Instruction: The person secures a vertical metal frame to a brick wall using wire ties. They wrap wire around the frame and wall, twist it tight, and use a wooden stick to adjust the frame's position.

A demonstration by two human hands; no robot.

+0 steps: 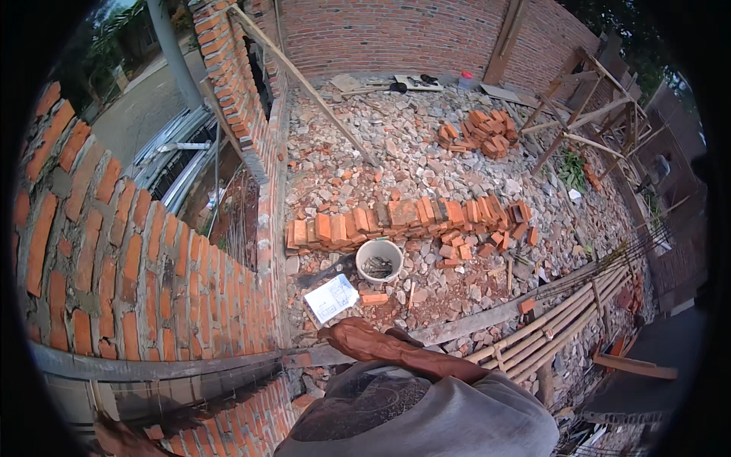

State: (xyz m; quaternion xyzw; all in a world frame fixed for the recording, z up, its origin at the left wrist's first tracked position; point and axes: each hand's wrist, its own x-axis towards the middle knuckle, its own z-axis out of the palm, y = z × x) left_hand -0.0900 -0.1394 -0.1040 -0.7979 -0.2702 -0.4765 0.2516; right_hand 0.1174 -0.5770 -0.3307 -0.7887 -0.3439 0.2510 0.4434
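My right hand (349, 335) reaches across in front of my grey shirt, low over the rubble and beside a wooden plank. Just beyond it lies a white sheet (332, 298) with line drawings. My fingers look bent, but what they hold, if anything, is hidden. A pale bucket (379, 261) with grey, dark-flecked stuff inside stands past the sheet, a loose brick (374, 299) in front of it. At the lower left rim my left hand (114, 434) is dark and partly cut off, under a long plank (152, 367) along the brick wall (145, 266). Its fingers cannot be made out.
A row of stacked bricks (403, 217) runs behind the bucket, with another brick pile (483, 133) farther back. Broken rubble (335, 145) covers the ground. A slanted wooden prop (304, 84) leans on the brick pillar. Bamboo poles (548, 331) lie at the right, near timber framing (586, 114).
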